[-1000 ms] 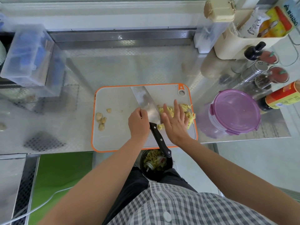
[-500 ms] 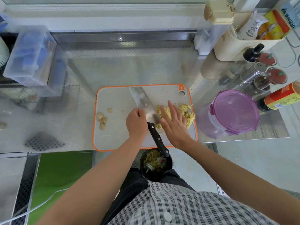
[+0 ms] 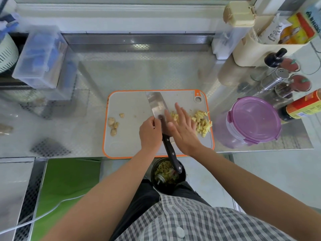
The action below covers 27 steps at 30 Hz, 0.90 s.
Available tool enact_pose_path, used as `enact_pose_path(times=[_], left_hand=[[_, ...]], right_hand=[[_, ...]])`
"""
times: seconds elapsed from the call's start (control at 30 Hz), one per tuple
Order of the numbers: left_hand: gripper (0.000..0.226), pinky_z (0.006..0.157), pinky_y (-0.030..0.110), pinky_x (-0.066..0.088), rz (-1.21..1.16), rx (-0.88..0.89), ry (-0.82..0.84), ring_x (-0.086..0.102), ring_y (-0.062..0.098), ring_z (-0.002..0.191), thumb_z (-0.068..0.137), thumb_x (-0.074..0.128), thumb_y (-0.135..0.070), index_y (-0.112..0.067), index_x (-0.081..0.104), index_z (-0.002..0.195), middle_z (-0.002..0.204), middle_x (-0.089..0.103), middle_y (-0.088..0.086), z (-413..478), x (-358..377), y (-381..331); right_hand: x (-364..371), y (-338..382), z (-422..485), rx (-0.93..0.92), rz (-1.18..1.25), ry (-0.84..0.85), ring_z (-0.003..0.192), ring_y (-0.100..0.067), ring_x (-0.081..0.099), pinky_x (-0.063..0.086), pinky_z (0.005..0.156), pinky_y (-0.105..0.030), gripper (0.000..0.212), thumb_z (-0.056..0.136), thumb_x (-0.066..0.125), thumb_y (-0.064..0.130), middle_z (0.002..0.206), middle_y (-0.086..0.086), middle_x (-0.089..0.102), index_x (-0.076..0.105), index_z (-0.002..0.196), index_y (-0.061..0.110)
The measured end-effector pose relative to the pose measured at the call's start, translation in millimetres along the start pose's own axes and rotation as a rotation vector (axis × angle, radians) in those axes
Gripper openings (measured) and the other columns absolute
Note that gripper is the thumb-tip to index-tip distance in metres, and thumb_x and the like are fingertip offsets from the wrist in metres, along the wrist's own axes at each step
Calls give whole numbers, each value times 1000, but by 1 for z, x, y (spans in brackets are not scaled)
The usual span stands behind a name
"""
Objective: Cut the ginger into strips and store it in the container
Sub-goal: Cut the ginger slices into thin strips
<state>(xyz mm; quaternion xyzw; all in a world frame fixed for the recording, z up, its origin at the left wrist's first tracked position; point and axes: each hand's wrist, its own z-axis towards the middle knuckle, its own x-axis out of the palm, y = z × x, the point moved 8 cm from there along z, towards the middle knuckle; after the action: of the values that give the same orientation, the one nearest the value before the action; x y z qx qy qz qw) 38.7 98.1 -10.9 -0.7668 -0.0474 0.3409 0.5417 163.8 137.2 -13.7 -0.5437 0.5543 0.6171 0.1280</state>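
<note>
A grey cutting board (image 3: 132, 105) with an orange rim lies on the steel counter. On its right side is a pile of yellow ginger strips (image 3: 201, 122). A cleaver (image 3: 156, 105) lies tilted across the board, its black handle pointing toward me. My left hand (image 3: 150, 133) grips it where blade meets handle. My right hand (image 3: 180, 129) is flat with fingers spread over the left part of the strips, right beside the blade. A clear container with a shut purple lid (image 3: 253, 120) stands right of the board.
Several ginger scraps (image 3: 112, 126) lie on the board's left side. A black bin (image 3: 166, 178) with peelings sits below the counter edge, under the knife handle. Bottles and spice jars (image 3: 281, 79) crowd the back right. A clear plastic box (image 3: 41, 56) stands at back left.
My right hand has slid left toward the blade, uncovering more strips on the right. The knife and my left hand have barely moved.
</note>
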Motion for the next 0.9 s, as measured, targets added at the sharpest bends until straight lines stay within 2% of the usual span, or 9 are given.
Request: enact_pose_path(times=[0.03, 0.13, 0.27, 0.33, 0.4, 0.53, 0.67, 0.8, 0.9], left_hand=[[41, 51, 31, 23, 6, 7, -2, 31, 14, 51, 96, 42, -10, -17, 31, 57, 52, 33, -3, 0, -1, -2], [41, 49, 27, 18, 3, -3, -20, 26, 12, 50, 96, 42, -9, -16, 29, 57, 52, 29, -3, 0, -1, 0], [41, 50, 30, 22, 6, -17, -34, 30, 14, 51, 95, 43, -11, -17, 32, 57, 52, 33, -3, 2, -4, 4], [41, 50, 29, 19, -1, -43, -50, 27, 14, 50, 95, 42, -10, -16, 29, 57, 52, 29, -3, 2, -6, 8], [40, 50, 30, 20, -7, -62, -76, 28, 15, 50, 95, 42, -10, -14, 30, 58, 52, 30, 0, 3, -11, 13], [38, 53, 35, 26, -7, -68, -93, 36, 17, 52, 95, 42, -12, -13, 35, 58, 54, 40, 2, 9, -15, 17], [39, 52, 33, 20, -6, -76, -93, 28, 16, 52, 95, 42, -10, -14, 28, 58, 53, 30, -1, 6, -19, 20], [40, 47, 27, 22, 3, -96, -102, 30, 13, 49, 95, 42, -9, -15, 30, 57, 51, 33, -3, 5, -21, 23], [38, 51, 31, 24, 3, -86, -124, 32, 16, 51, 94, 43, -10, -13, 32, 58, 52, 35, -1, 4, -22, 23]], right_hand=[[3, 2, -1, -26, -20, 13, 144, -10, -18, -6, 114, -47, 58, 95, 6, 56, 158, 12, -15, 12, 150, 40], [-6, -17, -2, 147, -1, -37, 145, -15, -16, -2, 116, -55, 63, 95, 5, 57, 159, 8, -13, 18, 151, 32], [-3, 6, -10, -146, -130, 20, 145, -14, -15, 0, 114, -47, 60, 94, 5, 57, 159, 10, -11, 23, 149, 38], [-10, -6, -7, -14, -99, -21, 145, -12, -15, 2, 116, -52, 64, 94, 6, 56, 159, 10, -9, 31, 147, 31], [-20, -14, -5, 47, -58, -97, 145, -12, -14, 3, 116, -53, 66, 93, 4, 59, 159, 10, -8, 29, 148, 30], [-2, 20, -15, -227, -134, -3, 145, -14, -12, 2, 112, -43, 58, 95, 5, 56, 159, 12, -10, 25, 147, 41], [-1, -13, -12, 50, -43, -51, 145, -12, -11, 6, 116, -52, 78, 88, -4, 66, 159, 12, -6, 32, 147, 30], [3, 13, -20, -170, -92, 8, 145, -13, -10, 4, 113, -44, 63, 92, 5, 59, 160, 11, -4, 33, 145, 39], [-2, 11, -19, -57, -99, -25, 143, -19, 4, 13, 110, -49, 70, 88, 7, 61, 159, 4, 7, 50, 134, 32]])
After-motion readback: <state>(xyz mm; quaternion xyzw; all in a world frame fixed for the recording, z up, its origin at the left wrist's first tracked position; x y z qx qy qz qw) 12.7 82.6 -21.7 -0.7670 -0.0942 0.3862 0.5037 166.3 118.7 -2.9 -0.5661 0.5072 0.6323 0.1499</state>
